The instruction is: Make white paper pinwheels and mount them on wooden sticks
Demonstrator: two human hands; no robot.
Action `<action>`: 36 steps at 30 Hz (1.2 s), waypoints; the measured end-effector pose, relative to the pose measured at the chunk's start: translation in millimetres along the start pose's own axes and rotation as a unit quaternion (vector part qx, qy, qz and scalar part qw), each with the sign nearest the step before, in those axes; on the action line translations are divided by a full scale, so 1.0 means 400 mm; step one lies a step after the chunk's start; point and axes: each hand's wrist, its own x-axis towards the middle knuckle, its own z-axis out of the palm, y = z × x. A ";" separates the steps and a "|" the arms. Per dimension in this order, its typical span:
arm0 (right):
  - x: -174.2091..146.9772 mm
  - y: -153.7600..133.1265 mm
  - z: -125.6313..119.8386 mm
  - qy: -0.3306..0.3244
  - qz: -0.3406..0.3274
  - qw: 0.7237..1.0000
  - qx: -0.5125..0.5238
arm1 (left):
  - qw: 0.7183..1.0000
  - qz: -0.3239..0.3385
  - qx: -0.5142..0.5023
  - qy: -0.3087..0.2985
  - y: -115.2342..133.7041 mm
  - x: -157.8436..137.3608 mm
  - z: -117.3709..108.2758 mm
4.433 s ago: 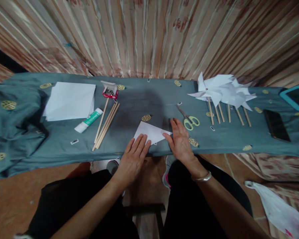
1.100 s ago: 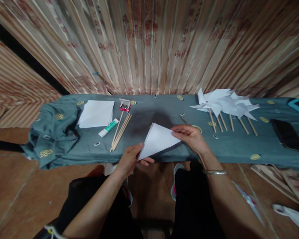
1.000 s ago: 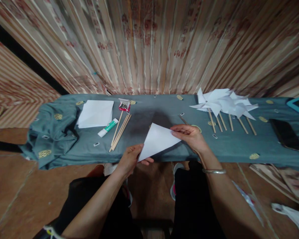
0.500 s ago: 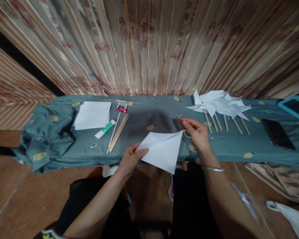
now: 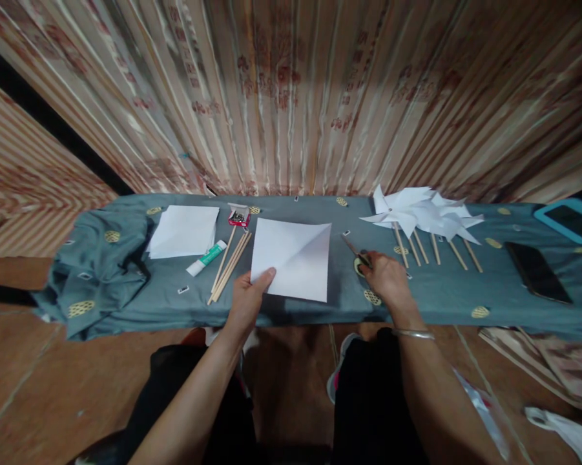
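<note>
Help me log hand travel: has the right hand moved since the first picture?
Yes, rightward: the right hand was left of the nearest pineapple print; now most of it lies beyond and to the right, at the scissors.

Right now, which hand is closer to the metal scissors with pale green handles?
Right. The right hand is at the scissors; the left hand is farther left, holding the square white paper.

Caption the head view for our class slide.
Left hand holds a creased paper square; right hand touches scissors near paper pinwheels.
</note>
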 end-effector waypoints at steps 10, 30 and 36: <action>-0.033 -0.103 -0.014 -0.103 0.095 0.699 0.701 | 0.987 0.155 -0.010 0.030 0.109 0.105 0.035; -0.127 -0.218 0.006 -0.334 0.115 0.599 0.719 | 0.942 0.251 0.126 0.184 0.155 0.191 -0.093; -0.126 -0.194 0.030 -0.312 0.113 0.602 0.726 | 0.947 0.239 0.125 0.172 0.147 0.201 -0.086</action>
